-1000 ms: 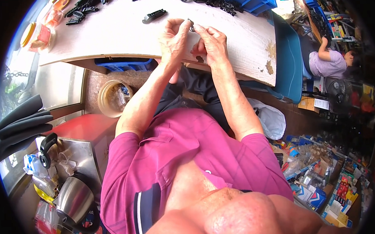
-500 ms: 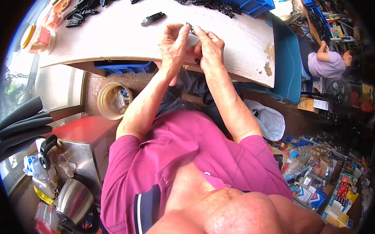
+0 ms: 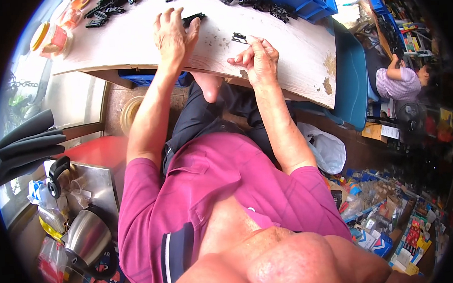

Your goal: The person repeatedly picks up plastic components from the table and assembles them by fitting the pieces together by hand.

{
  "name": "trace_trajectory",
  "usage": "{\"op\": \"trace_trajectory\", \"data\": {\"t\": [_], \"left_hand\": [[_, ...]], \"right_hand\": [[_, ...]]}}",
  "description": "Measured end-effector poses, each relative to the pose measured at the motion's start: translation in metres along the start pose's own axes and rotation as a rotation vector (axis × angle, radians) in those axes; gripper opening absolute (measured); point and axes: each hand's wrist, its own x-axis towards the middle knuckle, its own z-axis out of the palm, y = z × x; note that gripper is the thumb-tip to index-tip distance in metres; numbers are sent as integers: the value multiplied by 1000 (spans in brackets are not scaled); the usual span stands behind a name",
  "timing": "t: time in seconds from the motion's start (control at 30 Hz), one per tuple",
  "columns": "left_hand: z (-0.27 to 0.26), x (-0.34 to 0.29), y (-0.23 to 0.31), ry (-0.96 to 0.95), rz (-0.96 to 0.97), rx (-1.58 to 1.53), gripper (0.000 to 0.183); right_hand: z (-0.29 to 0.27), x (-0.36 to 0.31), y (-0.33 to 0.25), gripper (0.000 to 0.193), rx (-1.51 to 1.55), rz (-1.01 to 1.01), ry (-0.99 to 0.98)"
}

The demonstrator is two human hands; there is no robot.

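My right hand pinches a small black plastic part between thumb and forefinger, just above the white table top. The part is flat with a frame-like outline; its exact kind cannot be made out. To the left, my left hand is open, fingers spread. Its thumb lies beside a longer black plastic piece on the table. The hand partly hides that piece, and whether it touches it is unclear.
Loose black parts lie along the far side, by a blue bin. A jar with an orange lid stands at the left edge. A teal chair is at the right. Below the table is a round bucket. A person sits farther right.
My hands, together over the table before, have parted. The left moved left to the longer black piece; the right shifted slightly right and keeps the small part. The view shifted slightly.
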Motion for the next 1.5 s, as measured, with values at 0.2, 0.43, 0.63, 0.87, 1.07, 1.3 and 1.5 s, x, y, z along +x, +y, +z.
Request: {"op": "trace_trajectory", "data": {"t": [0.2,0.43,0.63,0.87,1.07,1.3,1.5], "left_hand": [[4,-5,-12,-451,-47,-192,26],[3,-32,43,-575,-744,-1137,29],[1,-39,58,-682,-713,-1222,30],[5,-44,56,-759,-605,-1192,29],[-2,-41,54,-812,-539,-1181,31],[-4,-38,54,-868,-529,-1156,33],[-1,-37,58,-788,-351,-1007,31]], "right_hand": [[-3,0,0,16,39,4,-13],[-9,7,-11,15,-15,-87,-34],[-6,5,-19,16,-107,-108,-25],[-11,5,-12,16,-117,-95,-17],[-10,0,-13,16,-130,-104,-17],[-14,2,-6,13,-128,-113,-46],[-9,0,-1,14,-103,-78,-37]]}}
